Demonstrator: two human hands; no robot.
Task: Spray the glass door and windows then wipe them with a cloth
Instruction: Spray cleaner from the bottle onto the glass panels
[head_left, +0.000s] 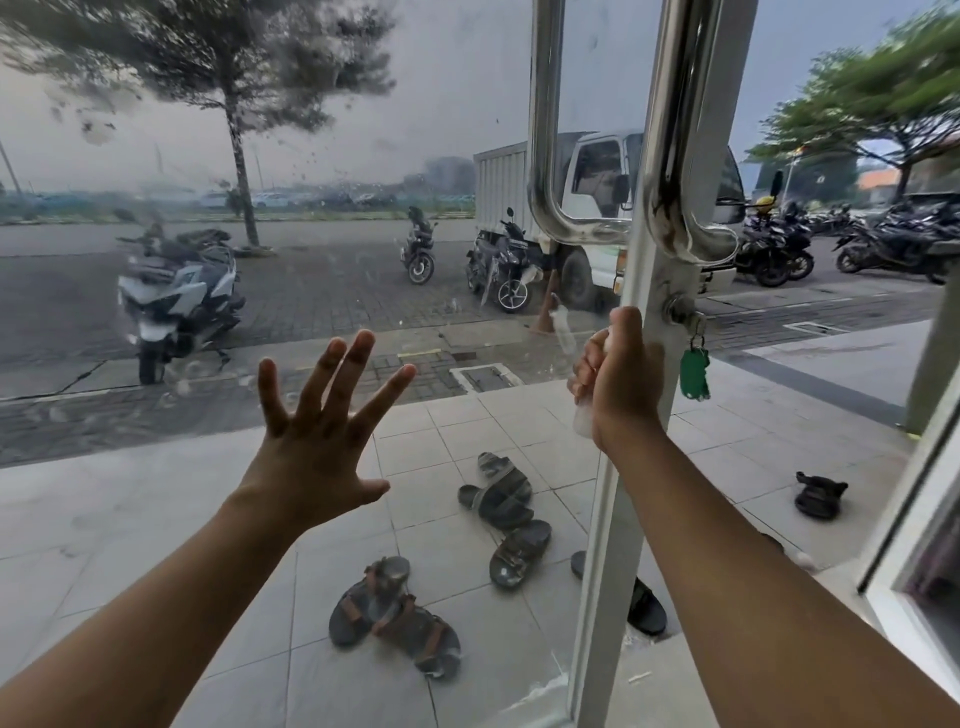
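Note:
The glass door fills the left and middle of the view, and spray droplets and wet smears speckle its upper part. My left hand is raised in front of the pane with fingers spread wide and holds nothing; I cannot tell whether it touches the glass. My right hand grips a small translucent spray bottle close to the door's white edge frame, with one finger up on top. Most of the bottle is hidden by the hand. No cloth is in view.
Steel pull handles run down the door edge. Below them a key with a green tag hangs from the lock. Several sandals lie on the tiled floor outside. Motorbikes and a white truck stand beyond. The door is ajar to the right.

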